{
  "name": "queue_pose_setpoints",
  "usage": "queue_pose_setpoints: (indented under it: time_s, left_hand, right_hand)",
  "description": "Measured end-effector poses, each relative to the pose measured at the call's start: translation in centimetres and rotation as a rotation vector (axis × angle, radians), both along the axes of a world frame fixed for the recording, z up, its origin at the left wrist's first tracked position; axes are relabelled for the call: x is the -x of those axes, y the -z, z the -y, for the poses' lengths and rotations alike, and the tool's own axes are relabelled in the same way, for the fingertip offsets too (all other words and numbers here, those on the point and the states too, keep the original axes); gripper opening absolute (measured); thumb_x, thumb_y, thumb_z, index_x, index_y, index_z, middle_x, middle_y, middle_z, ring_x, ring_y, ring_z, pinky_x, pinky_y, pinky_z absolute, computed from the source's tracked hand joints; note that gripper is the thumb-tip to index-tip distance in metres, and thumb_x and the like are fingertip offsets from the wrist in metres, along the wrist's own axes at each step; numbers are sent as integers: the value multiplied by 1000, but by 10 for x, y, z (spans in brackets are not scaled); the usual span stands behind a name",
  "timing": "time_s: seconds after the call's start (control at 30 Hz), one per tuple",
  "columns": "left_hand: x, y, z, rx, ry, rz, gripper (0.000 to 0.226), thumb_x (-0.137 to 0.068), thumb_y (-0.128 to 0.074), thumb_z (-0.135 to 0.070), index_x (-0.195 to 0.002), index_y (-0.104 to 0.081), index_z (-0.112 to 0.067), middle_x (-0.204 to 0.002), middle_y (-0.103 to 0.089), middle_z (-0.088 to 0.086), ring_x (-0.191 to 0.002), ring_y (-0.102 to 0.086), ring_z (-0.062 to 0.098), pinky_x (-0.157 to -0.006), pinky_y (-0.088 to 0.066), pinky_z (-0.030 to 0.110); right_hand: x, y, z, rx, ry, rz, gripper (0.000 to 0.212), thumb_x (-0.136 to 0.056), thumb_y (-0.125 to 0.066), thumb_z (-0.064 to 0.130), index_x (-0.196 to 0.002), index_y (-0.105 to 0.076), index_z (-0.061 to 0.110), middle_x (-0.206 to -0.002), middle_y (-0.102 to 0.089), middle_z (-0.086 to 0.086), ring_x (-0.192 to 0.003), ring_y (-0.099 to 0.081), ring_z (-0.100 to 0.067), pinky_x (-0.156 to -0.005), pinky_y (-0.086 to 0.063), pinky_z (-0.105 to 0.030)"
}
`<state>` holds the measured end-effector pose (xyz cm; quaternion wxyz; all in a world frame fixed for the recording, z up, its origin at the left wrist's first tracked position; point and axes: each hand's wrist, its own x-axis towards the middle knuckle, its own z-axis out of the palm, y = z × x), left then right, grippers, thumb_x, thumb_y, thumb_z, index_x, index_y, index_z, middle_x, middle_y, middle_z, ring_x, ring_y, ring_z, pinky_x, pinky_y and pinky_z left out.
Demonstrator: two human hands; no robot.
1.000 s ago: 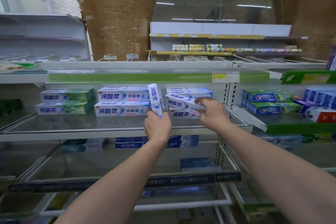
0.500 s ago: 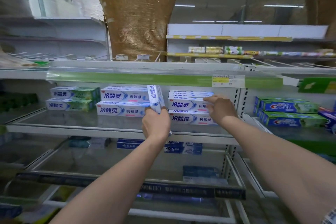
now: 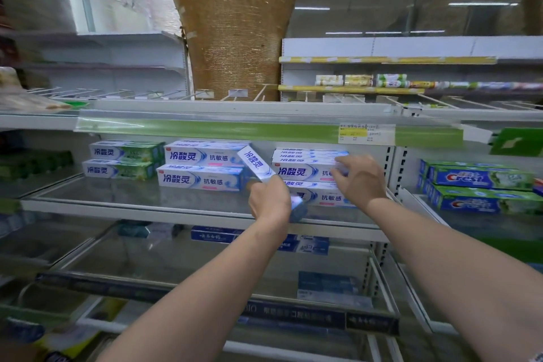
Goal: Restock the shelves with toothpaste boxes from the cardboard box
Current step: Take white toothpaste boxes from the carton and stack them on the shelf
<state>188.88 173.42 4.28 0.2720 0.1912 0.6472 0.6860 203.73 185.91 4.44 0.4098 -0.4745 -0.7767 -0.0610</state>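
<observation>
My left hand (image 3: 269,200) grips a white-and-blue toothpaste box (image 3: 257,166) tilted on end in front of the glass shelf (image 3: 123,203). To its right stands a stack of matching boxes (image 3: 305,172). My right hand (image 3: 360,179) rests against the right front of that stack, fingers touching the upper boxes. A second stack of the same white-and-blue boxes (image 3: 202,169) lies to the left of the held box. The cardboard box is out of view.
Green-and-white toothpaste boxes (image 3: 123,160) lie at the shelf's left. Green Crest boxes (image 3: 479,185) fill the neighbouring bay at right. A green price strip (image 3: 235,129) edges the shelf above. Lower glass shelves hold a few blue boxes (image 3: 217,233).
My right hand set its box flat on the right stack and now rests on the stack's front. My left hand's box has tipped from upright to slanted. The camera moved closer.
</observation>
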Motion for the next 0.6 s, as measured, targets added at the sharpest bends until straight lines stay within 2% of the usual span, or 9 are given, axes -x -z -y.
queue_pose_setpoints:
  time_s: [0.1, 0.17, 0.23, 0.3, 0.4, 0.47, 0.53, 0.57, 0.6]
  left_hand:
    - [-16, 0, -11, -63, 34, 42, 27, -79, -65, -27, -94, -45, -17, -103, -64, 12, -93, -66, 35, -85, -59, 50]
    - [-25, 0, -22, -80, 65, 1, 42, -79, -72, -32, -104, -42, -16, -106, -62, 13, -94, -67, 35, -83, -60, 49]
    - [-32, -1, -36, -77, 95, 0, 69, -71, -78, -43, -120, -38, -14, -108, -62, 14, -89, -70, 35, -77, -63, 46]
    - [-36, 2, -52, -60, 96, 27, 81, -65, -79, -51, -121, -32, -18, -108, -64, 17, -85, -71, 37, -73, -63, 48]
    - [-42, 0, -63, 4, 130, -11, 72, -81, -72, -53, -126, -32, -14, -106, -64, 19, -80, -72, 40, -58, -63, 47]
    - [-41, -1, -59, 42, 125, -132, 63, -88, -65, -47, -129, -41, -6, -98, -67, 17, -71, -73, 35, -52, -62, 45]
    - [-28, 2, -52, 127, 71, -358, 48, -84, -66, -49, -109, -58, -8, -88, -72, 10, -68, -71, 26, -66, -61, 38]
    - [-19, 4, -47, 173, 18, -460, 44, -83, -71, -49, -103, -60, -11, -90, -72, 8, -77, -70, 25, -73, -56, 33]
    - [-10, 5, -44, 210, -66, -537, 50, -80, -77, -50, -107, -59, -13, -101, -70, 7, -90, -67, 27, -81, -52, 34]
  right_hand:
    - [-10, -1, 1, 10, 28, -194, 32, -94, -60, 35, -116, -73, 17, -106, -73, -8, -106, -58, -31, -90, -43, -34]
    - [-20, -1, 0, 33, 52, -238, 32, -95, -56, 39, -114, -73, 20, -110, -72, -6, -110, -57, -28, -93, -42, -34]
    - [-30, -1, 1, 72, 58, -274, 31, -96, -54, 40, -111, -74, 21, -112, -70, -6, -113, -55, -27, -95, -41, -33]
    - [-39, 1, 2, 93, 62, -295, 32, -96, -53, 41, -109, -73, 20, -113, -70, -6, -114, -55, -26, -94, -41, -31]
    - [-49, 7, 2, 107, 77, -288, 33, -96, -52, 42, -109, -73, 20, -115, -70, -6, -115, -55, -25, -94, -40, -30]
    - [-54, 11, 3, 125, 80, -275, 34, -97, -51, 42, -110, -72, 20, -116, -69, -5, -115, -54, -24, -92, -40, -29]
    - [-57, 15, 3, 145, 99, -249, 34, -98, -50, 43, -110, -72, 21, -116, -69, -6, -114, -55, -25, -89, -41, -30]
    - [-58, 17, 3, 146, 113, -239, 34, -97, -50, 43, -110, -73, 21, -115, -70, -6, -113, -55, -25, -88, -41, -30]
    - [-59, 19, 2, 144, 124, -232, 34, -97, -50, 44, -108, -73, 22, -114, -70, -5, -111, -56, -25, -86, -41, -31]
